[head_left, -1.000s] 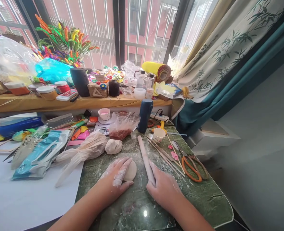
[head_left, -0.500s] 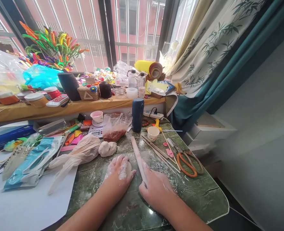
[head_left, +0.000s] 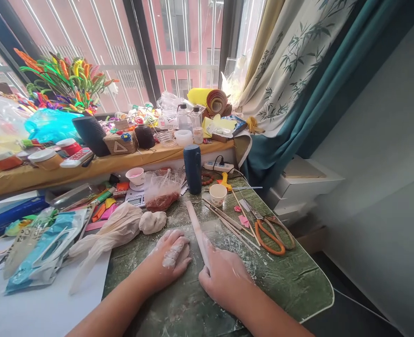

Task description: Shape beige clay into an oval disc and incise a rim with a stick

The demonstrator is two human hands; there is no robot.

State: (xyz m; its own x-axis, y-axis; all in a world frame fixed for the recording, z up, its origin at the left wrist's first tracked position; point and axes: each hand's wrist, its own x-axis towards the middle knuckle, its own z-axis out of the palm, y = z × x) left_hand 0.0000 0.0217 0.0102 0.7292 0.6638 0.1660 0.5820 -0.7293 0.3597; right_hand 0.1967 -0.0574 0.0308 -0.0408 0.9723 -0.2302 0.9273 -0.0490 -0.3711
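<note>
Your right hand (head_left: 224, 274) had its fingers (head_left: 208, 243) wrapped around the rolling pin's (head_left: 196, 225) near end, while your left hand (head_left: 167, 258), unclenched, lay over the flattened dough (head_left: 183, 254) on the powder-dusted counter (head_left: 291, 290).

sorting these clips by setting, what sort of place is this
Likely a craft corner in a home, judging by the curtain, the scissors on the table and the rolling pin in the right hand.
</note>
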